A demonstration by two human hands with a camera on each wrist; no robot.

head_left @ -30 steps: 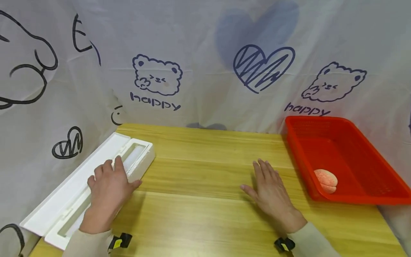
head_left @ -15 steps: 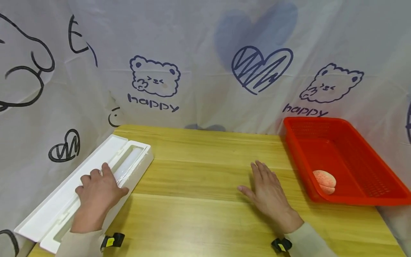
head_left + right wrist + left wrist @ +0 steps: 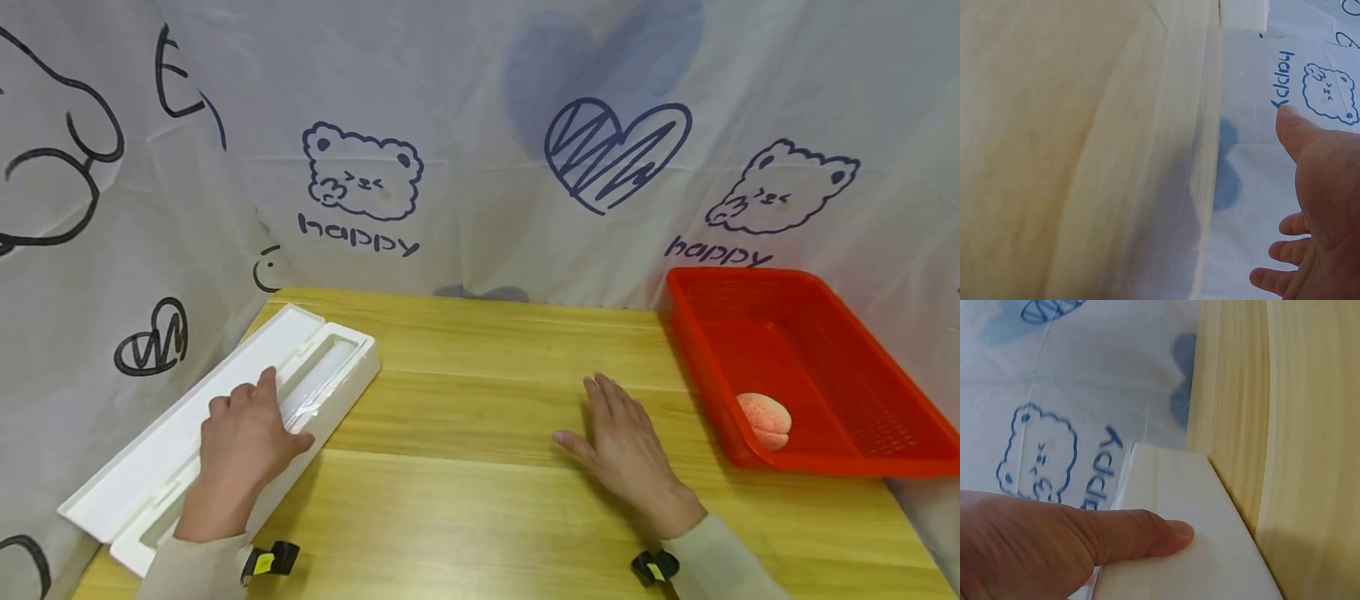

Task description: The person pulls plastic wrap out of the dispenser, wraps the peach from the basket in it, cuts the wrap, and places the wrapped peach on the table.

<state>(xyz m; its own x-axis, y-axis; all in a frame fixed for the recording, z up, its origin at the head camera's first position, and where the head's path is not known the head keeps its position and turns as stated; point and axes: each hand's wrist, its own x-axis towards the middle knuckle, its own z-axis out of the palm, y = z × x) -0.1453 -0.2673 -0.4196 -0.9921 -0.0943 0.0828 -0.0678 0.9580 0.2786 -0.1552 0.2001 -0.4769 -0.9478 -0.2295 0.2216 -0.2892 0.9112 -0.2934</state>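
A long white cling film dispenser (image 3: 341,392) lies slantwise at the left of the table in the head view. Its lid (image 3: 187,425) is folded open to the left, and a pale roll (image 3: 322,375) under clear film shows in its trough. My left hand (image 3: 236,454) grips the dispenser across its width. In the left wrist view the thumb (image 3: 1141,537) presses the outer side wall; the other fingertips are hidden there. My right hand (image 3: 630,462) is held over the table's right half with straight fingers and touches nothing that I can see.
A red plastic basket (image 3: 832,462) stands at the right, with a pinkish peach-like thing (image 3: 765,421) inside. The wooden table (image 3: 465,500) meets a white printed cloth (image 3: 480,233) at the back and left.
My left hand first slid nearer along the dispenser. Since half a second ago, hand and dispenser have shifted a little to the right. My right hand has hardly moved.
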